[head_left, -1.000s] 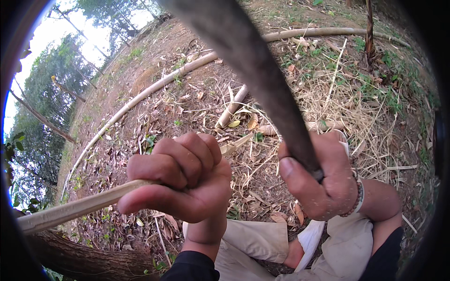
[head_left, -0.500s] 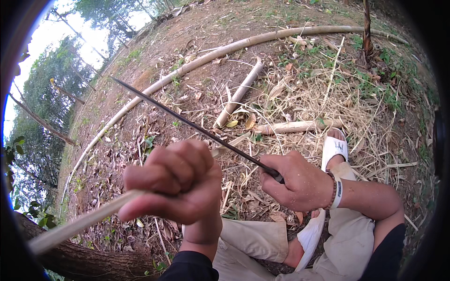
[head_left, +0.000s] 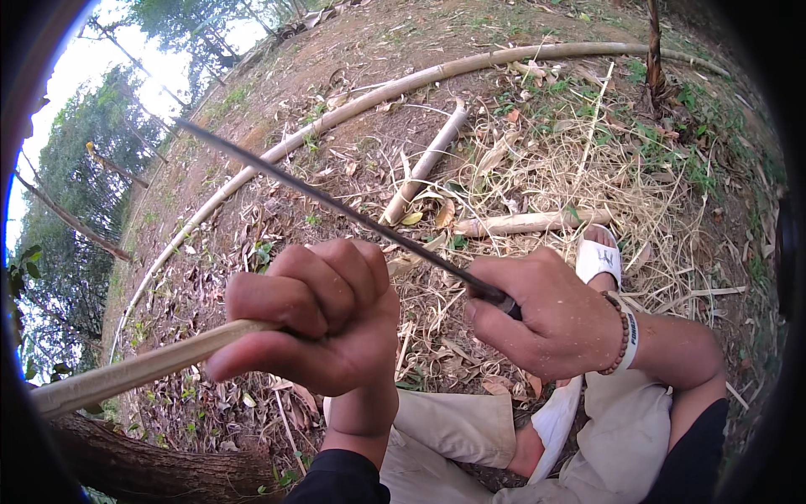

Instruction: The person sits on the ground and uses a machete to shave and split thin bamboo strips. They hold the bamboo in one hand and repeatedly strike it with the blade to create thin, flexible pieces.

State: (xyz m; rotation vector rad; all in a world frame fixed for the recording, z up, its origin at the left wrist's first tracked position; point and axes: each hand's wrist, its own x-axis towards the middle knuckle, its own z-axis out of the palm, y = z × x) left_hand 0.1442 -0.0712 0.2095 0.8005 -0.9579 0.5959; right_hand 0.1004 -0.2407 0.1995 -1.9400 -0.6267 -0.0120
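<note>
My left hand is closed round a pale, split stick that looks like bamboo, thumb along its underside. The stick runs out to the lower left rim. A pale piece shows behind the knuckles; whether it belongs to the stick I cannot tell. My right hand, wearing a bead bracelet and a white band, grips the handle of a long, dark-bladed knife. Its blade slants up and left, passing beyond my left hand, and appears apart from the stick. Small pale specks dot my right hand.
A long bamboo pole curves across the ground ahead. Two short bamboo pieces, one slanted and one level, lie nearer, beside curly shavings. A brown trunk crosses the lower left. My feet wear white sandals.
The knife's tip has swung up and left, and my right hand has shifted slightly right. The stick's outer end has risen, so it lies at a flatter slant.
</note>
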